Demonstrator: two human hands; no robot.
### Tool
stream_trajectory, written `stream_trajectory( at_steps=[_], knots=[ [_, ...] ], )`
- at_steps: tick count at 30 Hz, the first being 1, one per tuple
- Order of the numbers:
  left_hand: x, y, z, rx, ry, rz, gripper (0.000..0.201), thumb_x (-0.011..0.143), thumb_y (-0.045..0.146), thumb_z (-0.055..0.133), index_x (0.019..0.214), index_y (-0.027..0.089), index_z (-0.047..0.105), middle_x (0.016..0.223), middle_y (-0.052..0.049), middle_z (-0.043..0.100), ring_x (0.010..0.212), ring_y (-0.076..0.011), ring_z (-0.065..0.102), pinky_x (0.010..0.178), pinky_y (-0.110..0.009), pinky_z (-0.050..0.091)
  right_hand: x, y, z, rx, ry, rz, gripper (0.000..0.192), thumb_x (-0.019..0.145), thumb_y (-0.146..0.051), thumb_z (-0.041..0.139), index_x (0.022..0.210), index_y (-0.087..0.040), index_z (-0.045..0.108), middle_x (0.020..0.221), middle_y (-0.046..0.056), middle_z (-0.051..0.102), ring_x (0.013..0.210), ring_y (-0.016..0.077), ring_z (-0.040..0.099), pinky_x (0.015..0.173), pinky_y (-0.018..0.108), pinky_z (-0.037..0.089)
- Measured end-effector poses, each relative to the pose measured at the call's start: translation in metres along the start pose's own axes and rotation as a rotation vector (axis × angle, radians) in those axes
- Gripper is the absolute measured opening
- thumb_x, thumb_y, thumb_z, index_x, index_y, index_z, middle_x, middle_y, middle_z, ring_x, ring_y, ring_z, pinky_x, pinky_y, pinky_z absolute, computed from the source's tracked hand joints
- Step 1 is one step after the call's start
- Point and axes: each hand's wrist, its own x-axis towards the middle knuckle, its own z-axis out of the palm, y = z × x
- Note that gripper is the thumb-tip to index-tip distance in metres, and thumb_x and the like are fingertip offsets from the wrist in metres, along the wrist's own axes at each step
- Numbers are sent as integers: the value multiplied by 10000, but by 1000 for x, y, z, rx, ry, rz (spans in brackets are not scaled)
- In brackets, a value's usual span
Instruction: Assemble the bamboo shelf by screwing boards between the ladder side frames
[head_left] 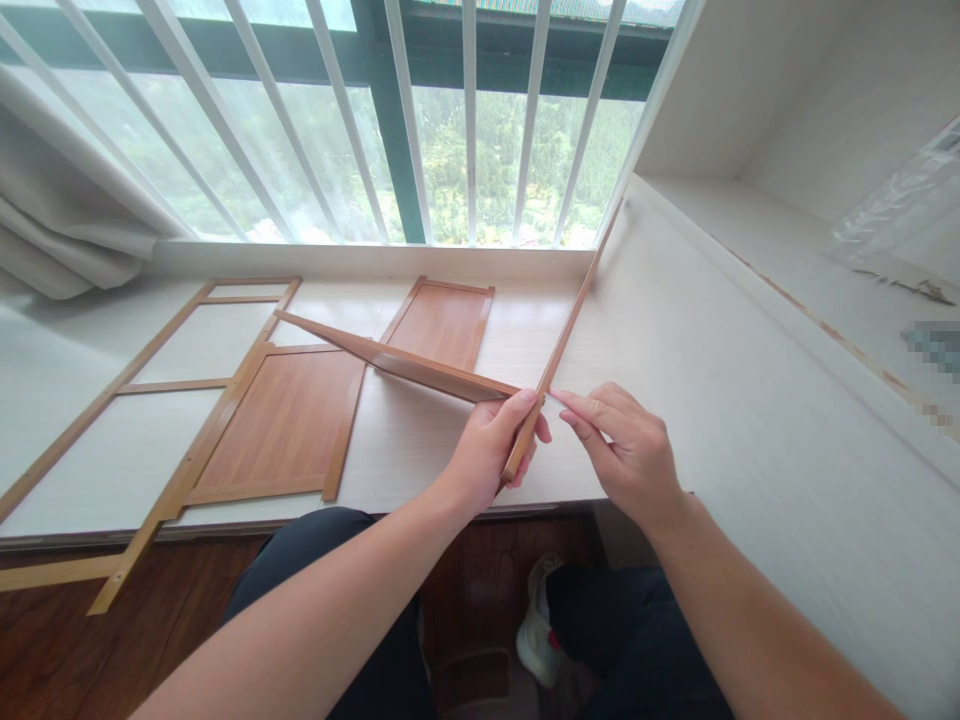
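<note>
My left hand [491,440] grips the near end of a thin wooden frame strip [568,325] that slants up toward the window corner, together with the corner of a brown wood panel [397,362] held tilted above the white sill. My right hand [626,450] pinches something small right at the joint where strip and panel meet; what it holds is too small to tell. Both hands are close together over the sill's front edge.
On the white window platform [420,440] lie a flat brown panel [289,425], a smaller panel [444,322] and an open ladder-like wooden frame [161,385] overhanging the edge. A curtain [67,210] hangs left. A white shelf wall [750,330] rises right. My legs are below.
</note>
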Motion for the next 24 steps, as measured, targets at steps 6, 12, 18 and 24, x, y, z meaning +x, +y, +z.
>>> stream_trajectory(
  at_steps=[6, 12, 18, 24],
  knots=[
    [1, -1, -1, 5, -6, -10, 582, 898, 672, 539, 658, 151, 637, 356, 34, 447, 272, -75, 339, 315, -202, 215, 0, 2, -1, 20, -25, -39, 430, 965, -76, 626, 1357, -238, 689, 759, 17, 577, 735, 158, 502, 682, 304, 461],
    [2, -2, -3, -22, -34, -20, 554, 922, 626, 535, 653, 153, 640, 354, 30, 465, 261, -73, 330, 304, -196, 216, -1, 5, -1, 59, -53, -50, 463, 962, -57, 612, 1376, -253, 675, 748, 12, 552, 722, 155, 493, 661, 299, 453],
    [2, -2, -3, -21, -33, -11, 565, 933, 631, 525, 658, 151, 641, 351, 31, 460, 260, -73, 336, 303, -191, 216, -2, 6, -1, 53, -63, -70, 495, 957, -50, 615, 1408, -250, 649, 770, 23, 579, 738, 159, 492, 672, 307, 458],
    [1, -2, -2, -33, -27, -4, 544, 935, 606, 532, 662, 148, 640, 355, 33, 456, 264, -72, 343, 302, -187, 213, -3, 9, -2, 64, -74, -68, 498, 954, -48, 610, 1406, -252, 653, 770, 27, 615, 730, 164, 483, 674, 315, 463]
  ],
)
